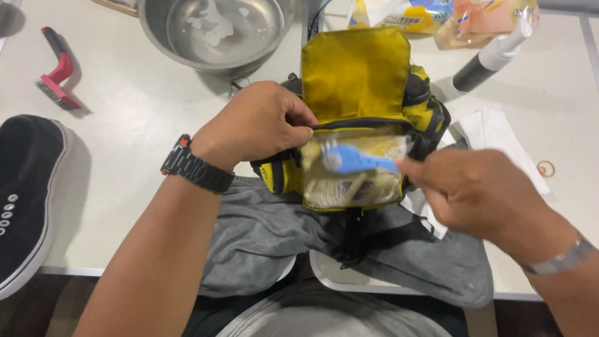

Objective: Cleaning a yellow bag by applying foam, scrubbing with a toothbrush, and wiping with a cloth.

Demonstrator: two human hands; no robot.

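1. White tabletop serves as the work surface, seen from above; a grey cloth lies on its near edge, draped toward the person.
2. A small yellow fabric pouch bag with black trim stands on the grey cloth at centre, its flap thrown open toward the far side.
3. The left hand, with a black wristwatch on the wrist, is closed on the bag's left upper edge, fingers pinching the black rim.
4. The right hand, with a silver bracelet on the wrist, is closed on the handle of a light blue brush; the brush head lies against the bag's foamy front pocket. The head is blurred.
5. Far centre: a round steel bowl holding a little sudsy water.
6. Far left: a red-and-black scrubbing brush.
7. Near left: a black canvas shoe with a white sole, lying on the table edge.
8. Far right: a black-and-white spray bottle lying tilted, beside plastic packets.
9. Right of the bag: a folded white cloth and, beyond it, a small rubber band.
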